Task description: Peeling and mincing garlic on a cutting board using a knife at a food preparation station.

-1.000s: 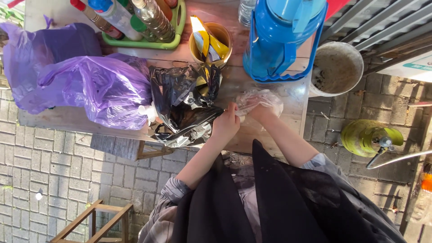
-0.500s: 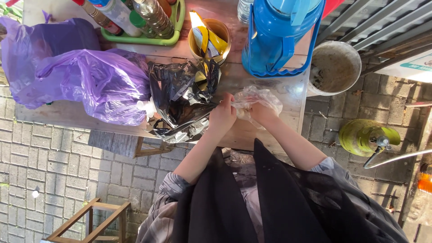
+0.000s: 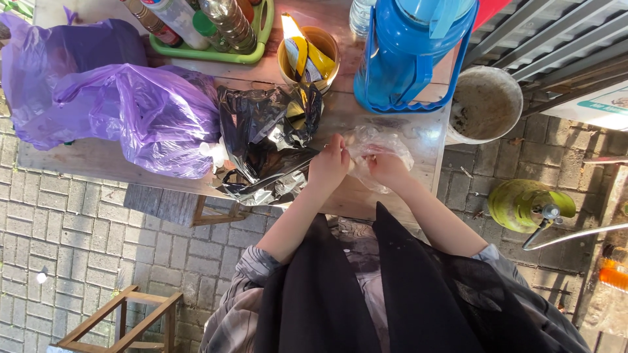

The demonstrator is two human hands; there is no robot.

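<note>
The fingers of the left hand (image 3: 329,167) are curled and pressed together, pinching the near edge of a clear plastic bag (image 3: 383,145) just right of the frame's centre. The right hand (image 3: 387,167) meets it from the right, its fingers bent onto the same crumpled film; what lies inside the bag cannot be told. Both hands touch at the bag, which rests on the wooden table (image 3: 98,160) close to its near edge.

Just left of the hands a black plastic bag (image 3: 265,140) lies open and crumpled, its shiny folds hanging slightly over the table's near edge; its contents are hidden. Further left, a purple plastic bag (image 3: 147,114) bulges full, touching the black one, with a second purple bag (image 3: 59,55) behind it at the upper left.

Beyond the hands, a yellow cup (image 3: 314,55) holds yellow packets standing upright. To its right stands a large blue jug (image 3: 412,52) in a blue carrying frame, at the table's right edge. At the top, a green tray (image 3: 209,52) holds several bottles.

Off the table to the right, a grey bucket (image 3: 487,104) sits on the paved ground (image 3: 85,255), and a yellow-green gas cylinder (image 3: 523,204) lies lower right. The bare table surface is a narrow strip around the hands; open paving fills the lower left, beside a wooden stool frame (image 3: 121,323).
</note>
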